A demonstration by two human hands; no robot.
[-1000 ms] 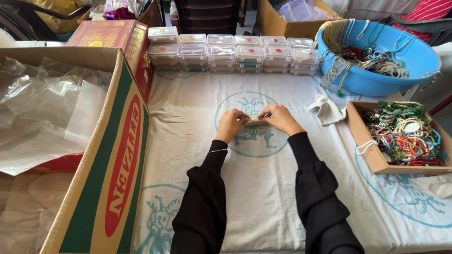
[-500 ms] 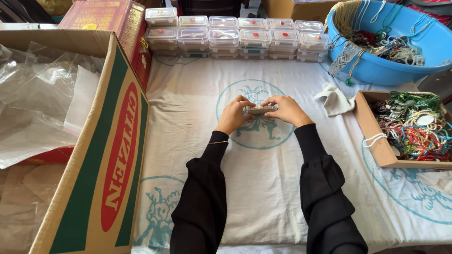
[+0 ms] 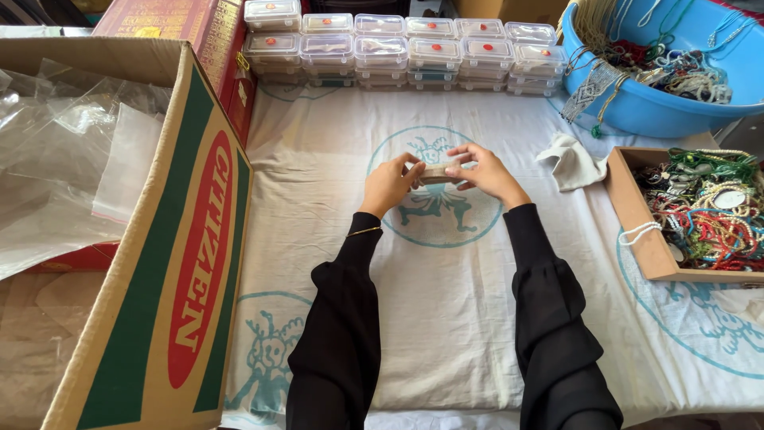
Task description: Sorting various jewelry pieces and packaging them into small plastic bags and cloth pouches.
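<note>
Both hands have risen slightly toward the far side of the cloth since the earlier frame, and the view has tipped down with them. Left hand (image 3: 387,185) and right hand (image 3: 483,173) pinch a small tan piece (image 3: 437,172) between their fingertips, held just above the round teal print on the white cloth (image 3: 446,318); what the piece is cannot be told.

With only fingertips on its ends, the piece could slip and drop onto the cloth, or bend if the hands pull apart unevenly. A loose sleeve could also drag the cloth.

Near the right hand lies a crumpled white rag (image 3: 571,162). Beyond it sits a shallow brown tray (image 3: 637,219) heaped with coloured beads, and a blue basin (image 3: 637,111) of more strings. Along the far edge stands a double row of small clear boxes (image 3: 398,49), each lid with a red dot. At left is a big carton (image 3: 171,263), its side green with a red oval label, holding clear plastic bags (image 3: 72,159). Behind it stands a red box (image 3: 199,32) with gold print.
</note>
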